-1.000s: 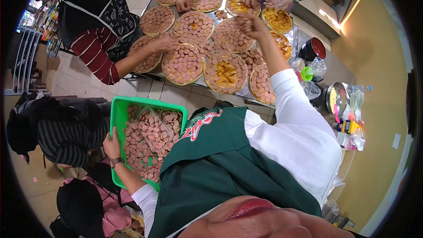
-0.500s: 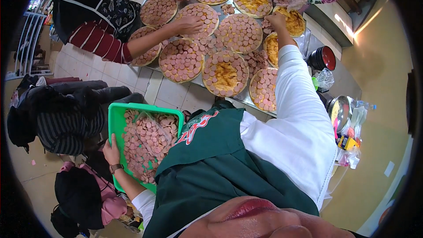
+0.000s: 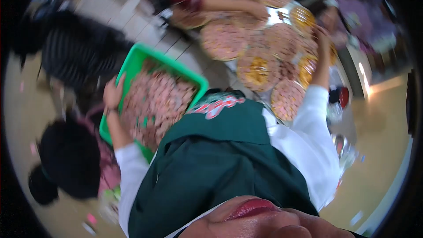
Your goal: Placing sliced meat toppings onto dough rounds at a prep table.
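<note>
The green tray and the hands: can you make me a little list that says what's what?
left hand: grips the left rim of the green tray
green tray: full of pink round slices
right hand: reaches out over the round pizzas on the table
pizzas: many, packed close, topped with pink slices, some yellow in the middle
apron: dark green over white sleeves
picture: blurry

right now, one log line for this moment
left hand: grips rim of green plastic tray of pink meat slices | right hand: over round topped pizzas | view: blurred
</note>
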The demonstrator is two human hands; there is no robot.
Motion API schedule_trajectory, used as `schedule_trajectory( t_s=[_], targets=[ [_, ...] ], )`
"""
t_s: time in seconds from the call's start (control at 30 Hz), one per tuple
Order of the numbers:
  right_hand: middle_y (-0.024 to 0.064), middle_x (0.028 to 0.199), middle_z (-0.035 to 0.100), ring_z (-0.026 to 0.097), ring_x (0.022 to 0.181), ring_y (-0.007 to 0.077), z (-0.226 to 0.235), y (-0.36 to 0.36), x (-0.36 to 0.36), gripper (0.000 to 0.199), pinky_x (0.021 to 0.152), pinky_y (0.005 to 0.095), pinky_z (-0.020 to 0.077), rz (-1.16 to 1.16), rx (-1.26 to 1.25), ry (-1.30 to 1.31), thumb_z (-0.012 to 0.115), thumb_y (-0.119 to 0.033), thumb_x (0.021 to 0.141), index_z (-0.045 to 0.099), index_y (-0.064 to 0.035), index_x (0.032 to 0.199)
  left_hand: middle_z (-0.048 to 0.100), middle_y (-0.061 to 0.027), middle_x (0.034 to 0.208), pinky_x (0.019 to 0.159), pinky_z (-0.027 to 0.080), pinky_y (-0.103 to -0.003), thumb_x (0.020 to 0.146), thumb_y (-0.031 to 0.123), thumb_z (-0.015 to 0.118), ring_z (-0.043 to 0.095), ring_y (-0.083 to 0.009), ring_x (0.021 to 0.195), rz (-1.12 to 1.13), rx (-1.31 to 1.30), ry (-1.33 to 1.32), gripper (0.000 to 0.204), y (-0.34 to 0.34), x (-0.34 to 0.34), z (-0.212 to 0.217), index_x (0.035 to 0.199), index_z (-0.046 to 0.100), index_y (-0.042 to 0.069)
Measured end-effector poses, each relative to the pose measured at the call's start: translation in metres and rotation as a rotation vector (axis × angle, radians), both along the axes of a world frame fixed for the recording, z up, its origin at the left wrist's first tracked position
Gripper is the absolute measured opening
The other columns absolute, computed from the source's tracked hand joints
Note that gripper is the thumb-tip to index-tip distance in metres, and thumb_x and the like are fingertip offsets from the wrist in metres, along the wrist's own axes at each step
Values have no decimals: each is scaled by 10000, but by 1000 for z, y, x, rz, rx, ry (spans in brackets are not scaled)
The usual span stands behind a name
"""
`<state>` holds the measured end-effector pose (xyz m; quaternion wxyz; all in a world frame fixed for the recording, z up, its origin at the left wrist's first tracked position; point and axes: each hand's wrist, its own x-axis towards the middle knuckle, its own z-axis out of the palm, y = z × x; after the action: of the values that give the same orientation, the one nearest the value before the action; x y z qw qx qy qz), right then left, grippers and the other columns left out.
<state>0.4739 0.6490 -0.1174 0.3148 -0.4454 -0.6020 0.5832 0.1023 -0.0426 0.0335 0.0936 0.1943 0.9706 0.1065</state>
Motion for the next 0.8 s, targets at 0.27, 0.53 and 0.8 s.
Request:
schedule_trajectory(
  t_s=[0.27,0.53,0.8],
  targets=[
    [93,1138,616,577,1019,175,133,-314,-158,289,852,326,474,1094,187,121,659,-115,835,671,-16,1106,681,-170,1001,829,499,-441,827,686,484,631,-347,988,49,-99,-37,621,-5,-23,-32,1040,699,144],
    [191,1224,560,558,1122,334,55,-406,-220,625,960,375,440,996,695,-271,732,-288,777,500,-28,1296,689,-161,946,801,504,-456,826,686,490,643,-351,945,-52,-15,-84,636,-4,-52,-51,988,710,112],
    [125,853,671,615,729,184,16,-417,-188,350,673,312,487,1078,-500,-564,666,-91,670,639,77,976,681,-199,930,809,499,-451,818,722,478,647,-365,922,-345,-161,-298,713,47,-99,-110,1011,702,73]
  ],
)
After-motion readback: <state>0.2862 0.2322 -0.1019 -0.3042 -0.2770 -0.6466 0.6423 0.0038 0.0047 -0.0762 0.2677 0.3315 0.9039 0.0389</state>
